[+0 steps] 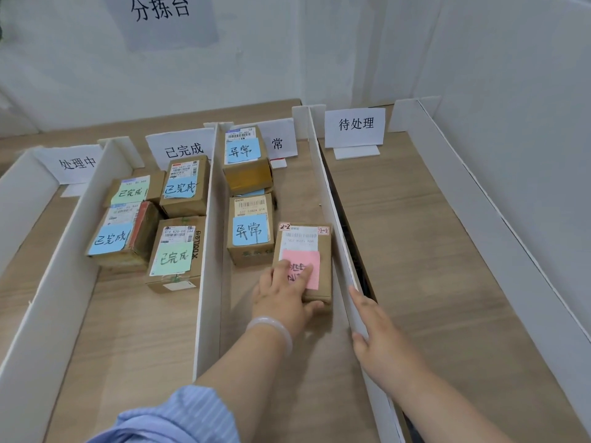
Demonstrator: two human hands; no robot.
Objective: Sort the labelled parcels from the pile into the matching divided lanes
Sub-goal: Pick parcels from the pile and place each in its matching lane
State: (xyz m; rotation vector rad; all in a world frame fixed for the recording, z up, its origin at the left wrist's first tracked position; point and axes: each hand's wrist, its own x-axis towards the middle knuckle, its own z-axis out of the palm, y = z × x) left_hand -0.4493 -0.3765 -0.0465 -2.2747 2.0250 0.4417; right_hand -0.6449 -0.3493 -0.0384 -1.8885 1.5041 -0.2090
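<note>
Wood-grain table (pixel 431 251), split into four lanes by upright white boards, fills the view. Nearest, at the bottom of the frame, a blue striped sleeve (pixel 192 414) leads to the left hand (pixel 281 295), with a pale bracelet (pixel 271 327) on the wrist. Its fingers lie over the pink-noted parcel (pixel 316 244) and the thumb hooks round the near end, gripping it on the table in the third lane from the left. At lower right, the right hand (pixel 380 343) rests straight-fingered on the divider (pixel 329 199) just beside that parcel, holding nothing. Farther up the same lane sit two blue-noted parcels (pixel 251 228). Left of them, four parcels (pixel 176 254) marked 已完成 cluster in the second lane. At the back, the rightmost lane sign (pixel 355 124) reads 待处理.
</note>
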